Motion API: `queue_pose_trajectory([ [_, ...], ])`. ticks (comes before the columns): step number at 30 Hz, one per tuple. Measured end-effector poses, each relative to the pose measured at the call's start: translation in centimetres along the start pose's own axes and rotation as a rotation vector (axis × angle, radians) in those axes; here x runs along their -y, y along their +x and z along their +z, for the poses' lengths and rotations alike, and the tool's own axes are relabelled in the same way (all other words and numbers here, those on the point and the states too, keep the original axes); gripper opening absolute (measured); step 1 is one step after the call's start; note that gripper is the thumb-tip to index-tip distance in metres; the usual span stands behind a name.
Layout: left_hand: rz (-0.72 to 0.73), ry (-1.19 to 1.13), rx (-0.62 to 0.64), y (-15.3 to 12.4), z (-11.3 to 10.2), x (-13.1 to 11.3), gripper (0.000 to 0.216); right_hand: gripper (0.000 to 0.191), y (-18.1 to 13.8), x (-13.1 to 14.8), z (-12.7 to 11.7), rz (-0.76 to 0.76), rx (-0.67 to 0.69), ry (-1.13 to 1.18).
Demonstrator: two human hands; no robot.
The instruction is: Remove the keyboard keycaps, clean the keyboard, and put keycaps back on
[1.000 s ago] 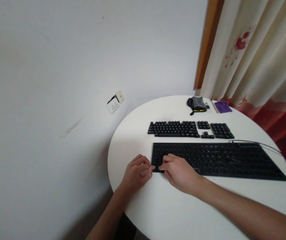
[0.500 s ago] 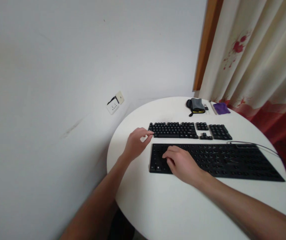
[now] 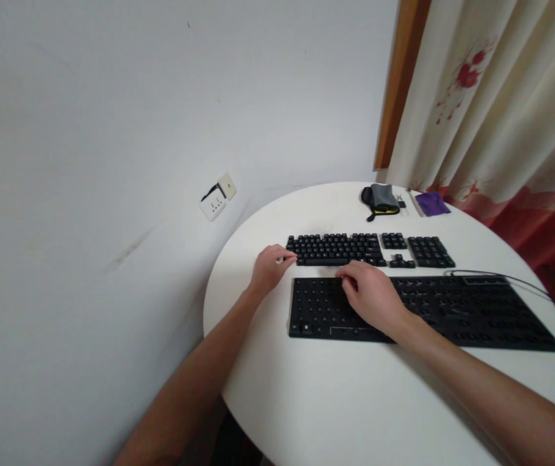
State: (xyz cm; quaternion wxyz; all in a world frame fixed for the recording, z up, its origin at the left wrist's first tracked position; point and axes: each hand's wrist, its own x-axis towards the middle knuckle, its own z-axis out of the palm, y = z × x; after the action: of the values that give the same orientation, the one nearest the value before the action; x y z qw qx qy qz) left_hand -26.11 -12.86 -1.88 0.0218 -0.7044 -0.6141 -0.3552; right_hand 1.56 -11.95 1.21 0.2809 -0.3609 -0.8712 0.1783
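Observation:
A black keyboard base (image 3: 452, 314) with its keycaps off lies across the round white table (image 3: 355, 401). Behind it, loose black keycaps (image 3: 340, 249) are laid out in keyboard order, with a number-pad group (image 3: 430, 252) at the right. My left hand (image 3: 268, 268) is at the left end of the keycap rows, fingers pinched on the corner keycap. My right hand (image 3: 374, 298) rests palm down on the upper left part of the base. Its fingers are loosely bent, with nothing seen in them.
A grey and black pouch (image 3: 381, 199) and a purple cloth (image 3: 431, 203) lie at the table's far edge. The keyboard cable (image 3: 515, 279) runs off to the right. A wall socket (image 3: 216, 197) is on the left, and a curtain (image 3: 500, 116) hangs at the right.
My left hand left the base's lower left corner and went up to the left end of the keycap rows. My right hand slid up and right across the base.

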Motion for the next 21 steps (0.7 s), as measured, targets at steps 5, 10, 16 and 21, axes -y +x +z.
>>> queue_pose_trajectory([
  [5, 0.024, 0.071, 0.077, -0.2, 0.1, -0.2, 0.012, 0.031, 0.3, -0.7, 1.2, -0.019, -0.033, -0.122],
  [10, 0.039, 0.104, 0.127, -0.4, 0.3, -0.5, 0.015, 0.033, 0.9, -0.7, 2.3, 0.002, -0.012, -0.295],
  [16, 0.018, 0.105, 0.155, -0.4, 0.3, -0.7, 0.016, 0.042, 2.2, 0.0, 3.2, -0.024, 0.021, -0.399],
  [21, 0.025, 0.096, 0.157, -0.5, 0.3, -0.6, 0.014, 0.045, 2.4, 0.0, 3.5, -0.038, 0.067, -0.425],
])
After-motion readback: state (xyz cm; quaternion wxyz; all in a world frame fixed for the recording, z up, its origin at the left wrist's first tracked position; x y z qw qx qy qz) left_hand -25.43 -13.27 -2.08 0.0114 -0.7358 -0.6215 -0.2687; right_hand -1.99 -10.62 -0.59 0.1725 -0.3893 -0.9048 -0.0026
